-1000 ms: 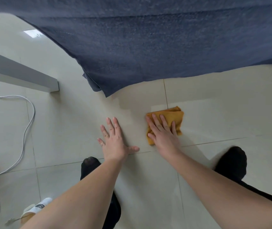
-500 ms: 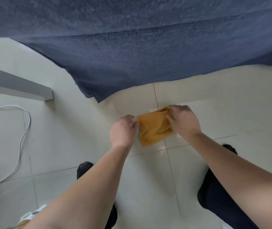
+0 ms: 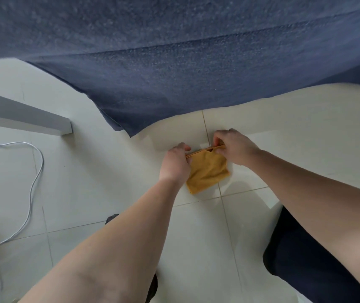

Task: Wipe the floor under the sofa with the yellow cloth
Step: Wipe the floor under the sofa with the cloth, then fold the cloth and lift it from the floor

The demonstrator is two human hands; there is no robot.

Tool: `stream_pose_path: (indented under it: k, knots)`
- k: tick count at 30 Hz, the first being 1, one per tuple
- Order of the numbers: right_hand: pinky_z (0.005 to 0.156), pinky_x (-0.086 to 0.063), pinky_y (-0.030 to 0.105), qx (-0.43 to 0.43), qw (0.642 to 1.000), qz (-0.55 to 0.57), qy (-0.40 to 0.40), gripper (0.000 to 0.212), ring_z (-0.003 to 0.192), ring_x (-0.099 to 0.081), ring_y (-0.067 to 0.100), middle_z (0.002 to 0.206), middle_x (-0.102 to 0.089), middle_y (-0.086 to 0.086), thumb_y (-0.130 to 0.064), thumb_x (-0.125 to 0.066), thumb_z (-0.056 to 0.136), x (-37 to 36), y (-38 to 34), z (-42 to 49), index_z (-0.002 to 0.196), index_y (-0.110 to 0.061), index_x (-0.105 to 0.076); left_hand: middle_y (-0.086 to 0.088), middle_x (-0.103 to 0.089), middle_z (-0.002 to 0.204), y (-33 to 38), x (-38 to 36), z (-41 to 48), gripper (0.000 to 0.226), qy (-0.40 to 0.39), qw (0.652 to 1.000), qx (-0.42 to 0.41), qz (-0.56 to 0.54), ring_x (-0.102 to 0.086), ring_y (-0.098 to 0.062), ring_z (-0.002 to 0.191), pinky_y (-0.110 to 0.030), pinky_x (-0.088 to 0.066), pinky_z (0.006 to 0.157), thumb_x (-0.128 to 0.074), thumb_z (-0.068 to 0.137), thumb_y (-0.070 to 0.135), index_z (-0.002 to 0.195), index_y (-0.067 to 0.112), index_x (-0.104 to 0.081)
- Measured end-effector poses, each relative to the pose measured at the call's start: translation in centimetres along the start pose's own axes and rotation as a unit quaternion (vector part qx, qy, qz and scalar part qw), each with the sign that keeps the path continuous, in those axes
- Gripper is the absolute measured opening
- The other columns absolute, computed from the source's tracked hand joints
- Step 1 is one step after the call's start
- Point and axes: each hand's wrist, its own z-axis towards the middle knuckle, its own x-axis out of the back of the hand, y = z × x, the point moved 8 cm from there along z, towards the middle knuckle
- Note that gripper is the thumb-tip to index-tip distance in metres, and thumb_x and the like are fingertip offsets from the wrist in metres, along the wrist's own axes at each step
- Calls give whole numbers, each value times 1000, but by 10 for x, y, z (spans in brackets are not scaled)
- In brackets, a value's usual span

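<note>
Presently pinching yellow cloth (image 3: 206,171) by its far edge — left hand (image 3: 174,164) and right hand (image 3: 235,147) both grasping. Folded, lying on tiled floor (image 3: 284,132) just before sofa (image 3: 174,73).

no text, label, brand, number or sign can be read anywhere around the yellow cloth (image 3: 206,171) or elsewhere in view.

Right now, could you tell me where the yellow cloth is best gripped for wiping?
Probably along the far folded edge of the yellow cloth, coming from above. The left hand and right hand already pinch its two far corners, where the layers stack; the near part lies flat on the floor.
</note>
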Motion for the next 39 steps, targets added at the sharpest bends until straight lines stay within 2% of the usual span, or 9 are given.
stream_pose_path:
  k: [5, 8, 13, 16, 19, 24, 31, 34, 39]
  knots:
    - [89, -55, 41, 19, 999, 42, 5, 28, 102, -61, 19, 113, -65, -5, -15, -64, 97, 12, -15, -28, 122, -25, -67, -4, -71, 112, 8, 21, -25, 22, -8, 999, -47, 10, -68, -24, 100, -34, -55, 86, -63, 100, 15, 114, 21, -78]
    - [86, -56, 43, 35, 999, 36, 19, 25, 96, -61, 20, 109, -62, -5, -10, -60, 95, 31, -31, -56, 110, -24, -74, 0, -68, 109, 17, 43, -50, 26, 10, 998, -61, 6, -66, -22, 93, -31, -54, 80, -61, 99, 13, 113, 26, -79]
    - [72, -54, 35, 16, 995, 52, 82, 25, 80, -59, 18, 98, -67, -9, -7, -58, 94, 79, -64, -114, 106, -26, -68, 8, -64, 99, 51, 97, -98, 15, 59, 992, -107, -9, -63, -19, 88, -30, -50, 75, -65, 101, 20, 108, 25, -77]
    - [68, -52, 31, 24, 988, 103, 113, 17, 78, -62, 19, 84, -68, -8, -15, -65, 87, 110, -92, -149, 99, -26, -68, 11, -67, 95, 71, 141, -133, 12, 87, 988, -122, -33, -62, -14, 85, -32, -53, 75, -66, 98, 21, 103, 27, -75]
    - [71, -47, 18, 84, 976, 141, 146, 23, 81, -61, 11, 90, -68, -9, -25, -77, 78, 142, -134, -184, 100, -26, -69, 12, -68, 90, 86, 188, -171, 10, 108, 982, -140, -62, -62, -12, 84, -33, -52, 74, -63, 99, 20, 100, 27, -70]
    - [77, -51, 34, 152, 958, 119, 213, 19, 88, -59, 16, 89, -57, -9, -44, -76, 78, 187, -203, -237, 92, -31, -73, 9, -67, 83, 99, 261, -243, 15, 136, 971, -173, -92, -67, -17, 78, -40, -60, 70, -62, 100, 16, 94, 29, -64]
    - [70, -59, 44, 205, 929, 210, 227, 12, 75, -68, 19, 78, -72, -4, -13, -72, 86, 238, -315, -296, 86, -25, -72, 10, -70, 96, 64, 368, -354, 6, 250, 940, -200, -113, -66, -9, 92, -34, -62, 78, -64, 104, 22, 102, 28, -65]
    - [63, -64, 51, 235, 907, 288, 196, 11, 73, -73, 31, 79, -72, 11, -20, -79, 89, 246, -373, -312, 82, -14, -73, 4, -73, 95, 26, 408, -397, 10, 285, 924, -191, -169, -70, -18, 91, -41, -64, 80, -67, 103, 24, 97, 33, -66]
    - [76, -64, 59, 274, 894, 339, 103, 25, 85, -75, 41, 90, -73, 23, -28, -83, 89, 229, -471, -313, 88, -5, -74, -1, -77, 83, -58, 450, -457, 8, 319, 900, -152, -256, -76, -24, 81, -50, -65, 79, -73, 99, 21, 92, 25, -71]
